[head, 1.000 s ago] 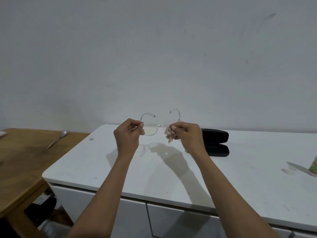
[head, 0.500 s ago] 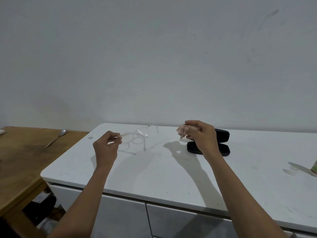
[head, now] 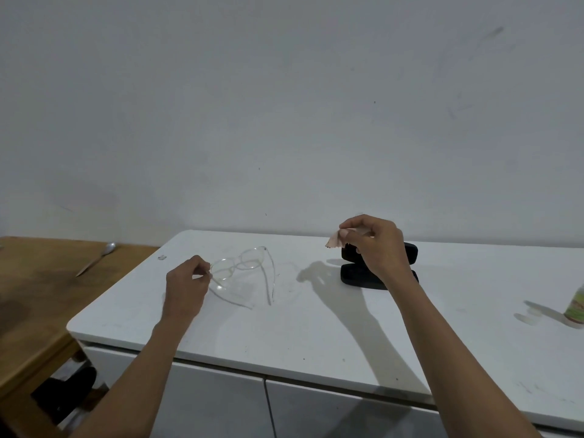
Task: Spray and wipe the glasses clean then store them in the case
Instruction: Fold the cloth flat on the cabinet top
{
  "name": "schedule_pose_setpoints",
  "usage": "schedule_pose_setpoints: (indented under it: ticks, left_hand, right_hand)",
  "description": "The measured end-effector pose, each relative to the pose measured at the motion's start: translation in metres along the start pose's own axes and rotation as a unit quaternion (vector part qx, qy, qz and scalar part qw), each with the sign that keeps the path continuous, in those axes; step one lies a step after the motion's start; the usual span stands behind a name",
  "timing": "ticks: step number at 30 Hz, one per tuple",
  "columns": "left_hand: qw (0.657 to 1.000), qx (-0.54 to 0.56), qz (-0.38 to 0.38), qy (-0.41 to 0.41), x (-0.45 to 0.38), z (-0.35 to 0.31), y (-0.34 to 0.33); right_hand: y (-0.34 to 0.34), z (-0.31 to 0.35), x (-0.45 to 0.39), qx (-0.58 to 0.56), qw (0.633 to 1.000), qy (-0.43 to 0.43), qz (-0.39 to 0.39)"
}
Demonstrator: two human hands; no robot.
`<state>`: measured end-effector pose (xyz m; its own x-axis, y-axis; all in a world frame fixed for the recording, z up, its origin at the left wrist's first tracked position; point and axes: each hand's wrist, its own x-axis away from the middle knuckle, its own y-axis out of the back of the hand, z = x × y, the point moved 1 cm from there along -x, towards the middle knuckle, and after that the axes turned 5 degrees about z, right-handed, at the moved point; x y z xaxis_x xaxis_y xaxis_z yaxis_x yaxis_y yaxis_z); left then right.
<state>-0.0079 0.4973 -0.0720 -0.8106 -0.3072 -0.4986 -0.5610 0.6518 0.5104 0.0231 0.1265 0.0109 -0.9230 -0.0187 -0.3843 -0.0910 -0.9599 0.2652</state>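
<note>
Clear-framed glasses (head: 241,268) rest on the white cabinet top (head: 316,320) with both temples unfolded toward me. My left hand (head: 186,284) pinches the left corner of the frame. My right hand (head: 374,245) is raised above the open black case (head: 350,275) and pinches a small pink cloth (head: 336,240). The case's lid stands open behind my right hand, and the hand hides part of it.
A spray bottle (head: 576,308) with a green label stands at the right edge, with its cap (head: 527,317) lying beside it. A wooden table (head: 38,289) on the left holds a spoon (head: 96,262). A small white object (head: 161,257) lies near the cabinet's back left corner.
My hands have moved apart. The left hand lowered the glasses onto the cabinet top at the left. The right hand carried the cloth rightward over the case.
</note>
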Motion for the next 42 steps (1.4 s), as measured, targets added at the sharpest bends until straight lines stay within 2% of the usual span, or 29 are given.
schedule_pose_setpoints:
  ticks: [4, 8, 11, 13, 15, 19, 22, 25, 29, 34, 36, 38, 42]
  left_hand:
    - [0.998, -0.041, 0.026, -0.033, 0.001, -0.006, 0.002]
    - [0.985, -0.093, -0.055, -0.132, -0.003, -0.049, -0.006]
    - [0.979, -0.013, -0.048, -0.197, -0.008, -0.119, -0.03]
    - [0.982, 0.086, 0.037, -0.162, -0.005, -0.17, -0.048]
    - [0.97, 0.168, 0.129, -0.121, 0.0, -0.215, -0.067]
    - [0.94, 0.258, 0.202, -0.098, 0.006, -0.264, -0.089]
    - [0.928, 0.293, 0.219, -0.072, 0.007, -0.275, -0.098]
    - [0.924, 0.318, 0.212, -0.009, 0.004, -0.284, -0.099]
    - [0.908, 0.336, 0.246, 0.038, 0.0, -0.3, -0.093]
    - [0.897, 0.352, 0.261, 0.063, -0.006, -0.314, -0.09]
    - [0.893, 0.353, 0.269, 0.069, -0.007, -0.317, -0.089]
    - [0.894, 0.353, 0.269, 0.069, -0.008, -0.317, -0.09]
    - [0.887, 0.356, 0.29, 0.061, -0.007, -0.314, -0.089]
  right_hand:
    - [0.011, 0.01, -0.001, -0.006, 1.0, -0.001, -0.005]
    - [0.024, 0.025, 0.002, -0.042, 0.999, 0.011, 0.01]
    - [0.032, 0.034, 0.003, -0.044, 0.999, 0.015, 0.018]
    - [0.038, 0.039, 0.004, -0.053, 0.998, 0.015, 0.013]
    - [0.046, 0.043, 0.005, -0.063, 0.998, 0.018, 0.005]
    - [0.063, 0.046, 0.011, -0.059, 0.998, 0.013, -0.002]
    - [0.074, 0.045, 0.015, -0.051, 0.999, 0.004, 0.002]
    - [0.084, 0.045, 0.016, -0.023, 1.0, -0.012, -0.003]
    - [0.101, 0.051, 0.019, 0.078, 0.996, -0.034, 0.02]
    - [0.118, 0.059, 0.018, 0.226, 0.973, -0.037, 0.006]
    - [0.119, 0.063, 0.018, 0.217, 0.976, -0.012, -0.022]
    - [0.117, 0.066, 0.018, 0.159, 0.987, 0.009, -0.029]
    - [0.109, 0.068, 0.011, 0.093, 0.995, 0.004, 0.03]
